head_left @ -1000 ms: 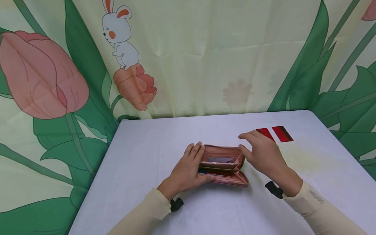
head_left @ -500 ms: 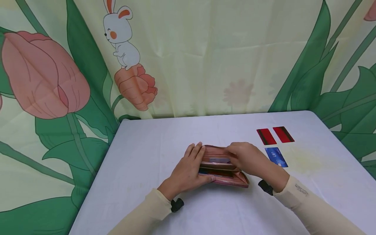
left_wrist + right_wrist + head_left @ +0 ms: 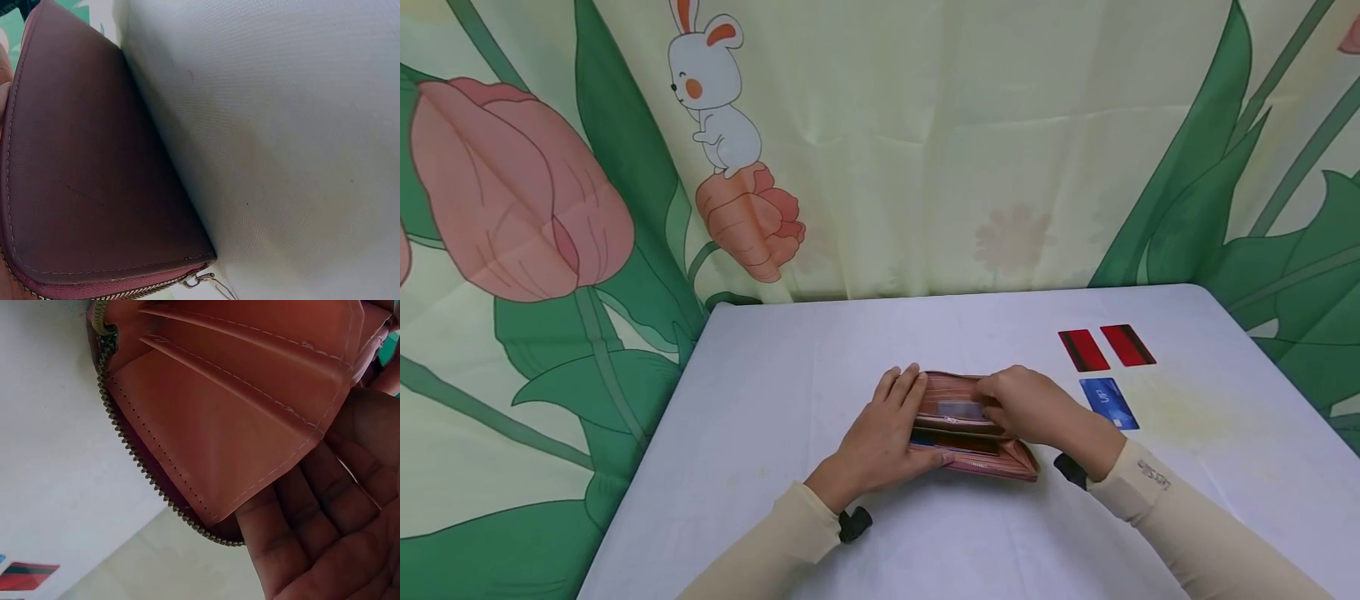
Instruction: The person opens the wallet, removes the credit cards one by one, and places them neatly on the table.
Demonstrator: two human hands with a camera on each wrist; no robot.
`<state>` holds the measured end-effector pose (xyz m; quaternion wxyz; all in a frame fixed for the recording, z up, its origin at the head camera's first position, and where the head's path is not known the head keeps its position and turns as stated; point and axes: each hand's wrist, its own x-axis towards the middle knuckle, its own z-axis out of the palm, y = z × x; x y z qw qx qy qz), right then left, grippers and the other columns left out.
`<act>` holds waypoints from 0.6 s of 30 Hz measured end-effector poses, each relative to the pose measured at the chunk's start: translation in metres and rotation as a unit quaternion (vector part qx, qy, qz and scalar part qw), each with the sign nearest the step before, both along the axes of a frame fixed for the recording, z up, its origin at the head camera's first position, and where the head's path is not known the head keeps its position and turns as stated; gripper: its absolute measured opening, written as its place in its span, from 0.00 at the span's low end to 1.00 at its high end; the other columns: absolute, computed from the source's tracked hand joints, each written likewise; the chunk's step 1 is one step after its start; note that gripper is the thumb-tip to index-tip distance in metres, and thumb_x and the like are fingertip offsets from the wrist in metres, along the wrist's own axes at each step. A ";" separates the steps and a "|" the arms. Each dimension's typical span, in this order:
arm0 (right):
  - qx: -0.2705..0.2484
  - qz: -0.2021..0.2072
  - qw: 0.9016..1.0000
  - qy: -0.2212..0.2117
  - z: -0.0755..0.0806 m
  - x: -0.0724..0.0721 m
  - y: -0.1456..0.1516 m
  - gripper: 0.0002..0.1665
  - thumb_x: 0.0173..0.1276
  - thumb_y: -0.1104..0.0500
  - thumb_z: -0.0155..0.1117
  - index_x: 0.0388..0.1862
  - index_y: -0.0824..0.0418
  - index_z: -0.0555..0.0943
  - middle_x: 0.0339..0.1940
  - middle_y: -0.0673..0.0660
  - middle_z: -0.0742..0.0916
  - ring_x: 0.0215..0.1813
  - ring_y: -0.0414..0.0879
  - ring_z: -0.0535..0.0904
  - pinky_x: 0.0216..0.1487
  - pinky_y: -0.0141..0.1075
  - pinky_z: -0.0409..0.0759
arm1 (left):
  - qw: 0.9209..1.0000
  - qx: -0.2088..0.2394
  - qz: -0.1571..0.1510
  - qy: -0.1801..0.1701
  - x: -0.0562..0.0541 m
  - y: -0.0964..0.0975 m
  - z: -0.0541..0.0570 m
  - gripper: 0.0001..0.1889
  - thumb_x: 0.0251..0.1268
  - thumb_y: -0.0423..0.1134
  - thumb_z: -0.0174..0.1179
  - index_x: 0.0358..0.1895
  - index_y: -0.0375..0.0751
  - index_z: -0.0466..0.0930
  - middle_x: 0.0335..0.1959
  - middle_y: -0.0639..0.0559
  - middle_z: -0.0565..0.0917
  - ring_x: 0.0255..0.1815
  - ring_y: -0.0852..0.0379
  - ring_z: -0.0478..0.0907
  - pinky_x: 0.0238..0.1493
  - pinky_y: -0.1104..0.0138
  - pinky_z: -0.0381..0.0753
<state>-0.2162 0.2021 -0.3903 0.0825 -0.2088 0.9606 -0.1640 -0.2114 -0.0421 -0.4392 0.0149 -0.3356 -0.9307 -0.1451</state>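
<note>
A pink zip-around wallet (image 3: 992,463) stands spread open on the white table, its inner pockets facing up. My left hand (image 3: 880,437) grips its left end, fingers over the far side and thumb along the near edge. My right hand (image 3: 1028,406) is at the far right part, its fingertips beside a pale card (image 3: 958,409) in a slot. In the right wrist view the fingers (image 3: 269,537) curl behind the edge of the stitched slot panel (image 3: 206,425). More cards (image 3: 962,443) show in the near pocket. The brown outer cover (image 3: 94,156) fills the left wrist view.
Two red cards with dark stripes, the left one (image 3: 1083,350) and the right one (image 3: 1128,344), lie flat at the back right. A blue card (image 3: 1108,403) lies in front of them, behind my right forearm. A printed curtain (image 3: 887,150) hangs behind the table (image 3: 760,392).
My right hand has come left from above the cards onto the wallet's far right part, bringing the blue card into sight. The left hand keeps its hold on the wallet.
</note>
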 end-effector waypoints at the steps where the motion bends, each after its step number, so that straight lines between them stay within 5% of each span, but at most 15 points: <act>1: 0.002 -0.001 1.000 0.001 0.000 0.000 0.000 0.10 0.66 0.65 0.75 0.47 0.59 0.90 0.33 0.49 0.87 0.33 0.43 0.79 0.39 0.37 0.86 | 1.000 -0.001 0.001 0.000 0.000 0.000 0.000 0.57 0.64 0.71 0.64 0.84 0.36 0.51 0.85 0.42 0.52 0.84 0.40 0.49 0.78 0.54 0.65; 10: 0.007 0.009 1.000 0.023 -0.002 0.001 -0.001 0.12 0.66 0.66 0.75 0.48 0.60 0.90 0.38 0.51 0.90 0.37 0.43 0.81 0.45 0.42 0.88 | 1.000 -0.001 -0.002 0.000 0.000 0.000 0.000 0.58 0.64 0.71 0.63 0.84 0.36 0.51 0.85 0.41 0.52 0.84 0.39 0.49 0.77 0.53 0.65; 18: -0.001 0.022 1.000 0.007 -0.002 -0.001 -0.002 0.08 0.65 0.67 0.75 0.42 0.58 0.92 0.33 0.48 0.88 0.33 0.40 0.79 0.41 0.38 0.87 | 1.000 -0.003 -0.003 0.008 -0.001 -0.001 -0.003 0.57 0.64 0.71 0.63 0.84 0.36 0.51 0.85 0.41 0.52 0.84 0.39 0.50 0.77 0.53 0.65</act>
